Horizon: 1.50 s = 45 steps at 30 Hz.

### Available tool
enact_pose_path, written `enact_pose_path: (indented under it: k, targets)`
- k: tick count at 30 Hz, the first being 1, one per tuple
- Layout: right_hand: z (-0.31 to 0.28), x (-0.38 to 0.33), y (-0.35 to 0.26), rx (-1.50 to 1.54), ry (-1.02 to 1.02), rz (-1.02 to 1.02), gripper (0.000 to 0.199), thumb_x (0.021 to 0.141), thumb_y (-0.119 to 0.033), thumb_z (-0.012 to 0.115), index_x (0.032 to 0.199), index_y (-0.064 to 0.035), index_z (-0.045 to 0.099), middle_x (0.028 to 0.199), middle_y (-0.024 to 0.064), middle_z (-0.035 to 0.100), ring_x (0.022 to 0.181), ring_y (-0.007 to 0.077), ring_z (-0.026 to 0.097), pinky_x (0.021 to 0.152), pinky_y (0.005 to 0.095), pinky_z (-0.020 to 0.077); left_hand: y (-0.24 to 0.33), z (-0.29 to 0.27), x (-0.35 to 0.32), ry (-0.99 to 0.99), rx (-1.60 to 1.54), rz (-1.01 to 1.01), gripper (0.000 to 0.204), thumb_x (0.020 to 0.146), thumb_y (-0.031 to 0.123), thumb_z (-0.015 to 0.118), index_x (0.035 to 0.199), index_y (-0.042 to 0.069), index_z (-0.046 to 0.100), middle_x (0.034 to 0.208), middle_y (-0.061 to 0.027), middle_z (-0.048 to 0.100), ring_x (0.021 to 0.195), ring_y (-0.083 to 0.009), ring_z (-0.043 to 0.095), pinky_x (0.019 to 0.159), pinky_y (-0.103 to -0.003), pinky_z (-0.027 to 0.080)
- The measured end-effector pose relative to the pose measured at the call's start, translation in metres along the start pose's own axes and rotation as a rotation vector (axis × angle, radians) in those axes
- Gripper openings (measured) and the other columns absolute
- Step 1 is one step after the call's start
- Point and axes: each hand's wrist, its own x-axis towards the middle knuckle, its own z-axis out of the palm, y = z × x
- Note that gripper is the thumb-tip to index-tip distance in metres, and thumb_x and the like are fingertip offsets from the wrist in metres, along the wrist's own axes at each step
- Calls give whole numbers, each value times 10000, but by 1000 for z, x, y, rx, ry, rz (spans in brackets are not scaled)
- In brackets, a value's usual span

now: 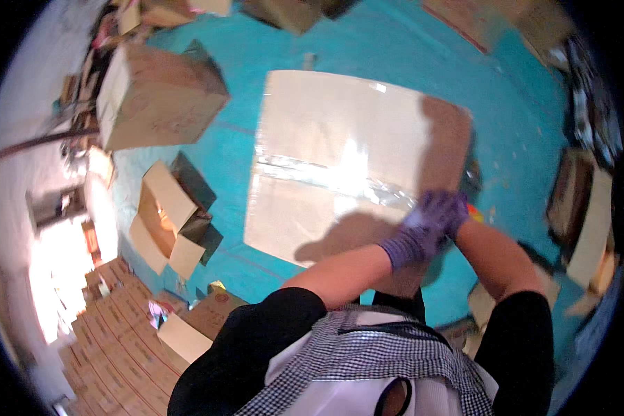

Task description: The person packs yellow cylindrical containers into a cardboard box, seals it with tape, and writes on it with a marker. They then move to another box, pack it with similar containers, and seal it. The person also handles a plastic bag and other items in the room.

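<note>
A large closed cardboard box (pixel 326 125) sits in front of me. A shiny strip of clear packing tape (pixel 333 177) runs across its middle seam. Both my hands wear purple gloves and meet at the box's right edge, by the end of the strip. My left hand (pixel 419 232) lies over that edge, its fingers blurred against the other hand. My right hand (pixel 456 213) is curled close beside it, its fingers mostly hidden. A small orange and yellow thing (pixel 474 213) shows just past the right hand; I cannot tell whether it is held.
Left of the box stand a big carton (pixel 163 97) and a smaller open carton (pixel 163 218) with raised flaps. Stacked brown boxes (pixel 118 340) fill the lower left. More cardboard (pixel 589 222) lies at the right edge. Under everything spreads a teal floor covering (pixel 520 152).
</note>
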Motion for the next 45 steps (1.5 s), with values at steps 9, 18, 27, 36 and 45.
enact_pose_path:
  k: [9,18,27,36,45]
  targets:
    - [187,145,60,284,288,217,553,922,-490,428,1338,-138,520,1334,139,566,1244,271,529,984,458,437,-64,-58,-54,120,150,-137,801,689,375,748,1316,-38,468,1352,-271,456,1248,-449,429,1077,-495,326]
    - [168,-116,80,589,-12,550,499,744,-479,660,1141,-176,662,1126,84,689,1046,279,658,879,423,515,-159,-141,-189,275,795,-692,897,843,510,599,1433,-95,296,1490,-309,291,1403,-446,244,1146,-543,174]
    - [291,-338,49,1396,464,1037,595,746,-558,681,1137,-111,652,1013,127,705,942,282,675,857,391,516,-104,-163,-116,4,794,-939,814,829,594,585,1399,36,423,1380,-261,450,1286,-419,417,1068,-480,354]
    - [367,-338,134,1946,1043,843,285,860,-188,573,1100,-51,647,911,87,684,779,221,664,717,364,543,10,20,-18,125,535,-352,681,830,374,689,1367,16,473,1395,-300,426,1322,-453,353,1108,-500,275]
    - [315,-391,354,1602,1097,852,507,785,-163,641,1290,-146,612,989,164,668,886,245,664,830,358,528,31,73,57,157,579,-910,751,778,408,674,1376,17,443,1427,-258,386,1310,-426,361,1101,-503,289]
